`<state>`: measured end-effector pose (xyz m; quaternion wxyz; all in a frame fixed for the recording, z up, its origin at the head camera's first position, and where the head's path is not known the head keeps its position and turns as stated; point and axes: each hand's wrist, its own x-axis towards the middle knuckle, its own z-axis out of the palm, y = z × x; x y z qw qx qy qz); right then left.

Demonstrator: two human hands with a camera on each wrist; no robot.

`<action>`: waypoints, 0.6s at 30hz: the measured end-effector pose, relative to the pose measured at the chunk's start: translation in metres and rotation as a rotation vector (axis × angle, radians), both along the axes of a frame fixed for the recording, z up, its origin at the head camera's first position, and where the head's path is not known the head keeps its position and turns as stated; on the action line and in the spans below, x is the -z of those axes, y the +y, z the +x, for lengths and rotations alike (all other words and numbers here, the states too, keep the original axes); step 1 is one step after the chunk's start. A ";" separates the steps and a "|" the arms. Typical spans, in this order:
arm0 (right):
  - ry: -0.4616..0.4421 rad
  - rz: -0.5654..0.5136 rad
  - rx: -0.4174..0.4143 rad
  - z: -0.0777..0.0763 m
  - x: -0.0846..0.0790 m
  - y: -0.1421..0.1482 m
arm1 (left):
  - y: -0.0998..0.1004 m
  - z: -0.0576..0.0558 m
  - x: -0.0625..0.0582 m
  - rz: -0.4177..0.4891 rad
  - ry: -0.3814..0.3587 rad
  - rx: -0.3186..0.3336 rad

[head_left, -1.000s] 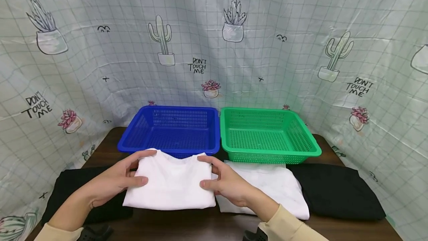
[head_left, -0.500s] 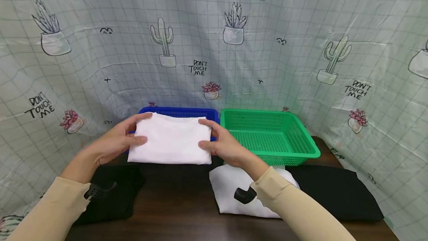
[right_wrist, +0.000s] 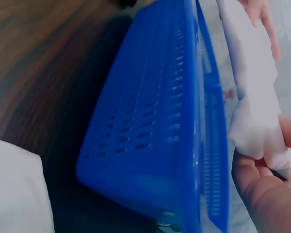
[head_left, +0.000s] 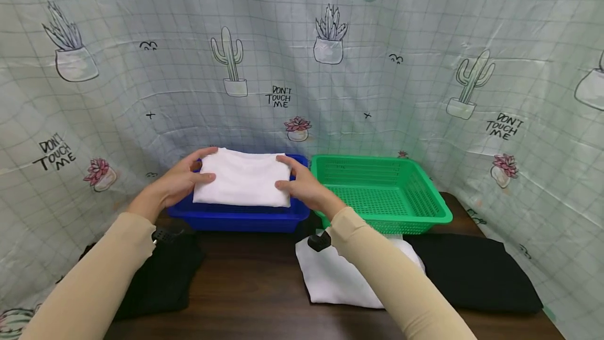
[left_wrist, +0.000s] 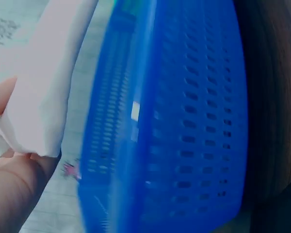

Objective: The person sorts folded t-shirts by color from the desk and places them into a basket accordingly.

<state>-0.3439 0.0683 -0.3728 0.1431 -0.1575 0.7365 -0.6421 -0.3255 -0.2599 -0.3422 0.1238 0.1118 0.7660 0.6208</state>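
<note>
A folded white shirt (head_left: 243, 178) is held level between both hands, over the blue basket (head_left: 236, 223). My left hand (head_left: 181, 180) pinches its left edge, thumb on top and fingers beneath. On the opposite edge my right hand (head_left: 304, 185) grips the same way. Both wrist views show the shirt (left_wrist: 46, 82) above the rim of the blue basket (right_wrist: 150, 107), apart from it. Most of the basket's inside is hidden by the shirt in the head view.
A green basket (head_left: 382, 224) stands to the right of the blue one. Before it lie another folded white garment (head_left: 330, 277) and a folded black garment (head_left: 476, 272). More black cloth (head_left: 165, 277) lies at the left of the dark wooden table (head_left: 250, 287). A patterned curtain (head_left: 283, 41) hangs behind.
Both hands have carried the white shirt forward, away from the person, from the table's front to over the blue basket. The baskets and other garments stay in place.
</note>
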 end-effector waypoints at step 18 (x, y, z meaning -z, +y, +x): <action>-0.008 0.082 0.103 -0.025 0.036 -0.029 | -0.005 -0.035 0.048 -0.040 -0.041 -0.124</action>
